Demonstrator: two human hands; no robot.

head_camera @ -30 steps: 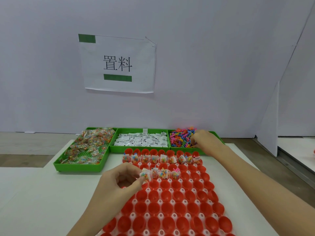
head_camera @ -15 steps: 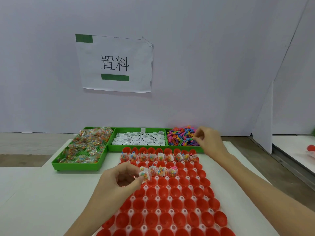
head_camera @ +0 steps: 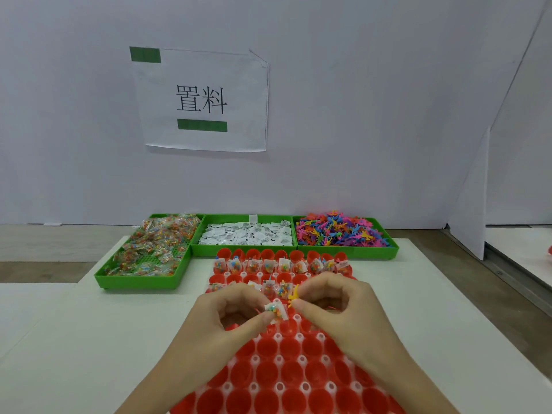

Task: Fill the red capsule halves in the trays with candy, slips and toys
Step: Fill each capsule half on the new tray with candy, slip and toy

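Note:
A white tray of red capsule halves (head_camera: 280, 366) lies in front of me; the far rows hold candy packets, the near ones are bare. My left hand (head_camera: 227, 315) pinches a small candy packet (head_camera: 277, 310) with a white slip between thumb and forefinger. My right hand (head_camera: 337, 306) pinches a small yellow toy (head_camera: 294, 294) right beside that packet. Both hands meet above the tray's third and fourth rows. Behind stand green bins: candy packets (head_camera: 152, 249), white slips (head_camera: 248, 236), colourful toys (head_camera: 337, 231).
The white table (head_camera: 74, 339) ends at the right, where a gap and another white surface (head_camera: 522, 246) follow. A white wall carries a printed paper sign (head_camera: 203, 100). A white partition panel (head_camera: 469, 204) stands at the right.
My right hand left the toy bin and came back to the middle of the tray with a yellow toy, meeting my left hand. The left hand stayed put with its packet.

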